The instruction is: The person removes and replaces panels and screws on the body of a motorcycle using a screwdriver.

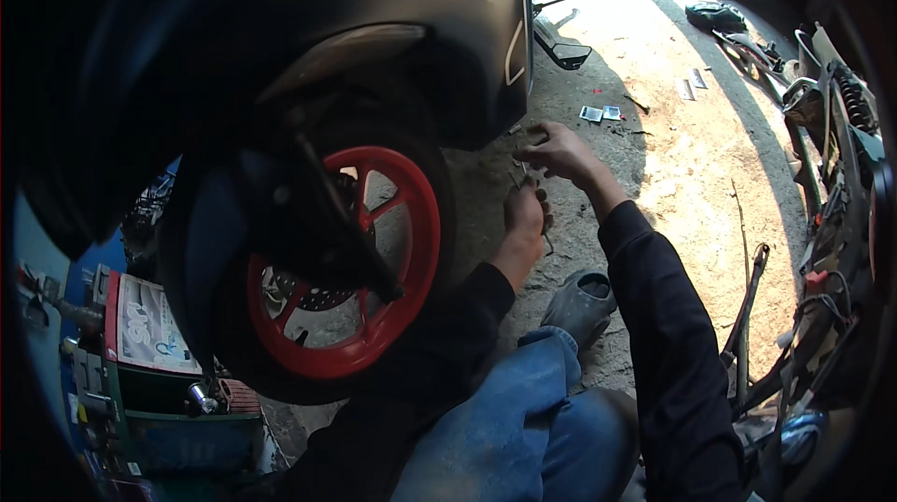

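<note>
My left hand (525,211) is closed, with its fingers curled round a thin part. A narrow metallic tip sticks out above the fingers, and a thin dark curved end shows below them. Just above it, my right hand (561,152) bends its fingers and thumb together near that tip in a pinch. What lies between those fingers is too small to name. Both hands are beside the scooter's dark front body panel (458,44), to the right of its black-tyred wheel with a red rim (425,222).
At the lower left stands a dark green toolbox (192,441) with tools around it. Two small flat packets (591,114) lie on the concrete floor (682,166). Along the right side are motorcycle parts, with a shock absorber spring (852,96). My shoe (581,308) rests below my hands.
</note>
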The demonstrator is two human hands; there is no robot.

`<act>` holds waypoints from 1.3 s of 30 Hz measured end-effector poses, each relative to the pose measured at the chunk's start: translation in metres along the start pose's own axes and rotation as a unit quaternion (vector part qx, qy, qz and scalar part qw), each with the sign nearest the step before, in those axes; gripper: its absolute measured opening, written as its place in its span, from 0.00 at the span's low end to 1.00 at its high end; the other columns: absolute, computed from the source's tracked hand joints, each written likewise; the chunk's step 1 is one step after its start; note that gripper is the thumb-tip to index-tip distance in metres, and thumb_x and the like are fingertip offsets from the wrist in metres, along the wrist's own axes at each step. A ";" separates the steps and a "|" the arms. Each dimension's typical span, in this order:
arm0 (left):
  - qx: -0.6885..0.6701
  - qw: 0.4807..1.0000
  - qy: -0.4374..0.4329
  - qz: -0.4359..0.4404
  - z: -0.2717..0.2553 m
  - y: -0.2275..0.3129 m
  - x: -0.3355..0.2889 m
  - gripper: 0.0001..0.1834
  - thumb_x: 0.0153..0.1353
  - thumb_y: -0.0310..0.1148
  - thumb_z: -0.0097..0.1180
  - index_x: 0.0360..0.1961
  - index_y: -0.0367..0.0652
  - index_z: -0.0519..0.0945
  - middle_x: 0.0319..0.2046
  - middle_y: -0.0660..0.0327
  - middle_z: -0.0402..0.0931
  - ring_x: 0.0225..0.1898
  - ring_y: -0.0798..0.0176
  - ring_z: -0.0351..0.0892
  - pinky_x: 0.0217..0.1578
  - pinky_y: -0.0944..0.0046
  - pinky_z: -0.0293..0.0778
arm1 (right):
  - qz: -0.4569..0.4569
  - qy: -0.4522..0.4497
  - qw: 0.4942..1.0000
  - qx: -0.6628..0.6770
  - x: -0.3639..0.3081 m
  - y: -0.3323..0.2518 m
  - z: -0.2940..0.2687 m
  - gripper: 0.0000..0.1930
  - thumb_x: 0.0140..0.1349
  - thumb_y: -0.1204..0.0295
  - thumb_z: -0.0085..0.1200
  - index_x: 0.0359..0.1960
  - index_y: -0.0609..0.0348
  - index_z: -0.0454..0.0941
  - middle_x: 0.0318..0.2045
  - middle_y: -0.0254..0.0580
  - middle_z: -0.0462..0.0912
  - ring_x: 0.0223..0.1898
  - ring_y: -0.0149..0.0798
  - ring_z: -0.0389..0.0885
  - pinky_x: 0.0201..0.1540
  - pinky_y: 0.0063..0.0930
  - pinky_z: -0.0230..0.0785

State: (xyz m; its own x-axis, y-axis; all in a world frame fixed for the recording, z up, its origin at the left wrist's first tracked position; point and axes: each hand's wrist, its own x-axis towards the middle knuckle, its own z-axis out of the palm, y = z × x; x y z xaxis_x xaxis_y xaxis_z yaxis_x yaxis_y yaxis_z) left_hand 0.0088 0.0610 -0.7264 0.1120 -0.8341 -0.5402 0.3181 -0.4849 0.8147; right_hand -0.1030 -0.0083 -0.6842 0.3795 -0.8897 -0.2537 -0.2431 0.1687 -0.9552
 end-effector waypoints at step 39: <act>0.186 0.945 -0.045 0.266 -0.050 0.137 -0.019 0.20 0.60 0.33 0.47 0.53 0.38 0.70 0.37 0.49 0.75 0.35 0.56 0.76 0.33 0.57 0.70 | -0.194 0.431 0.850 -0.233 0.037 -0.099 0.038 0.56 0.37 0.62 0.72 0.64 0.68 0.45 0.51 0.63 0.72 0.53 0.57 0.73 0.53 0.42 0.70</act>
State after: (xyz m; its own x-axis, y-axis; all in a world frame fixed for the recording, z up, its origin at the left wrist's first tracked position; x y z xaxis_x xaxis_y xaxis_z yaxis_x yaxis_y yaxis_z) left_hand 0.0975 0.0233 -0.6150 0.0778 -0.9966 -0.0265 -0.1163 -0.0354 0.9926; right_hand -0.0310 -0.0415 -0.6042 -0.2345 -0.8542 0.4641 -0.6521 -0.2159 -0.7268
